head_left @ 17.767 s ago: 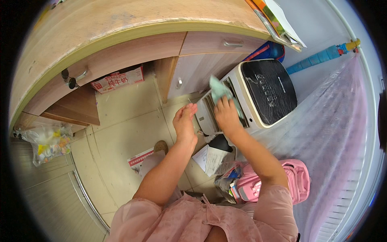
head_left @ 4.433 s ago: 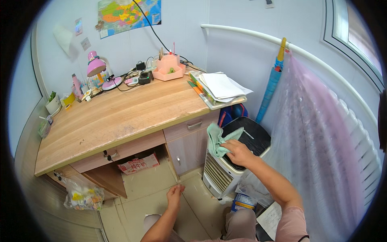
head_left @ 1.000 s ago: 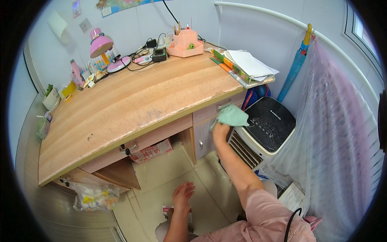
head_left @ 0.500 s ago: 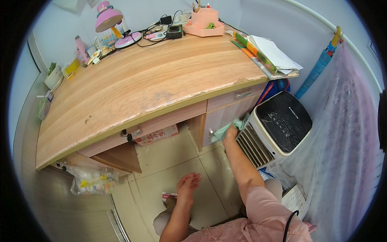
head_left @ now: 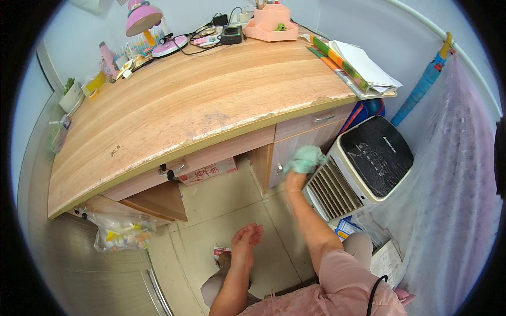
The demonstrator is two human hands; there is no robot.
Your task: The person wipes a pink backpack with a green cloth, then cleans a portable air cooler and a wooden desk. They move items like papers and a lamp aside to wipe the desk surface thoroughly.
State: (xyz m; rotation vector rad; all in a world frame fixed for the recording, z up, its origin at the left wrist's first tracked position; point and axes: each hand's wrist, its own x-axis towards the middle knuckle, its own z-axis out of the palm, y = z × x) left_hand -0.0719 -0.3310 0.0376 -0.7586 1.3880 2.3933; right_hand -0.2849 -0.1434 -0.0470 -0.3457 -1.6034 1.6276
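Note:
A light green cloth [head_left: 306, 159] is bunched in my right hand [head_left: 295, 180], which partly disappears behind it. That hand is at the front of the desk's cabinet door [head_left: 283, 150], close to the door's small handle and left of the air cooler's slatted front. Whether the cloth touches the door is hard to make out. Over the tiled floor, my left hand [head_left: 247, 239] hangs with nothing in it, its fingers loosely stretched and slightly bent.
The wooden desk [head_left: 200, 100] has a worn front edge and carries a pink lamp [head_left: 143, 21], chargers with cables, a pink organizer [head_left: 271, 26] and papers [head_left: 363, 63]. Right of the cabinet stands a black-topped air cooler [head_left: 375, 155] beside a sheer curtain [head_left: 443, 174]. A plastic bag [head_left: 122, 234] hangs at left.
My right hand has moved up slightly, and the cloth is now bunched above it rather than spread beside the door handle. My left hand has barely moved. The view has shifted a little.

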